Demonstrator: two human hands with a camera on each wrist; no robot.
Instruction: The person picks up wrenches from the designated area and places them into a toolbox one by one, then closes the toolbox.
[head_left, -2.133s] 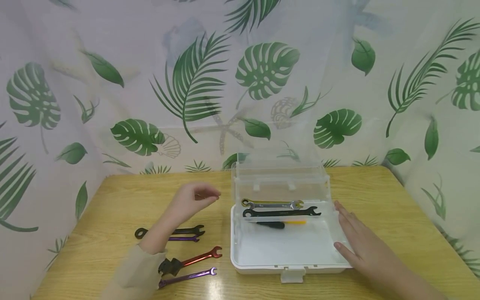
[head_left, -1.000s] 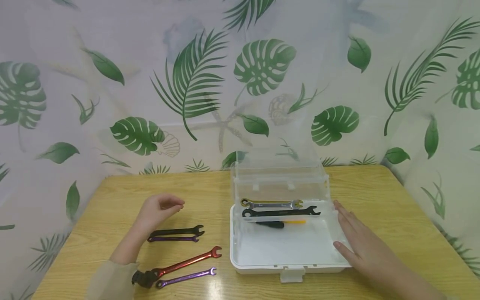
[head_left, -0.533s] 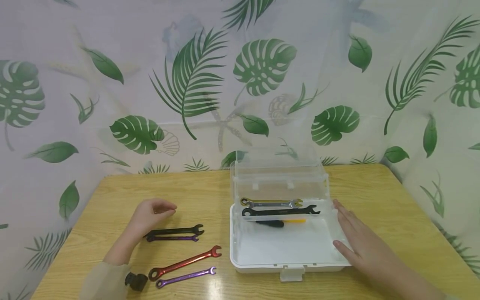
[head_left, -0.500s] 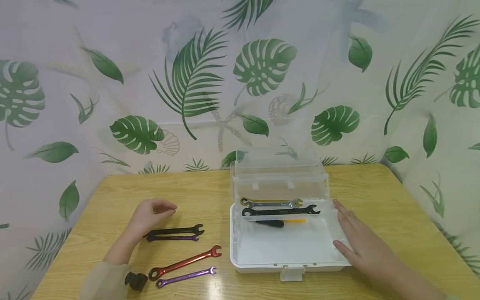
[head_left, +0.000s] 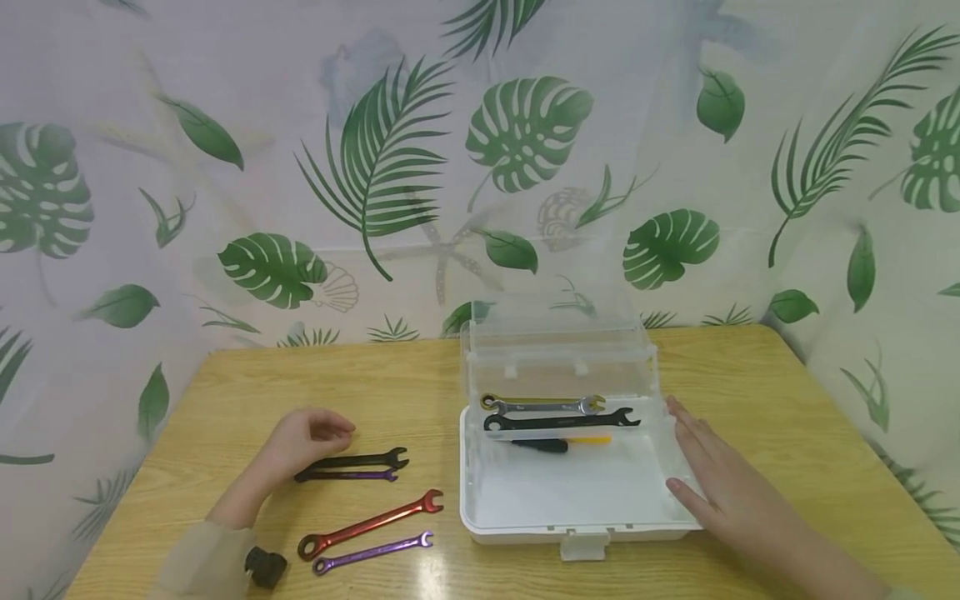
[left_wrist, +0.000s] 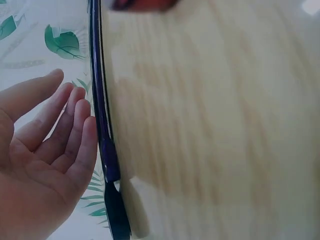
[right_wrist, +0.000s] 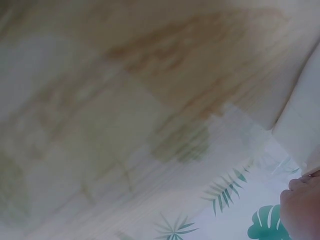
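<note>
Fingers point(head_left: 330, 427) of left hand point(head_left: 303, 437) loosely curled, apart, over black wrench point(head_left: 360, 460) and purple wrench point(head_left: 348, 477) lying parallel on desk point(head_left: 390, 383). Right hand point(head_left: 723, 483) flat against open toolbox point(head_left: 517, 533): two wrenches, screwdriver point(head_left: 558, 445) inside.

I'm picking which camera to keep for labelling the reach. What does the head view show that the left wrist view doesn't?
Only the head view shows the open white box with a silver wrench, a black wrench and a screwdriver inside, the right hand flat against the box's side, and the red wrench whole. Only the left wrist view shows the left hand from close up, fingers straight and relaxed beside the dark wrench pair. Both show that hand, that pair and the wooden table.
</note>
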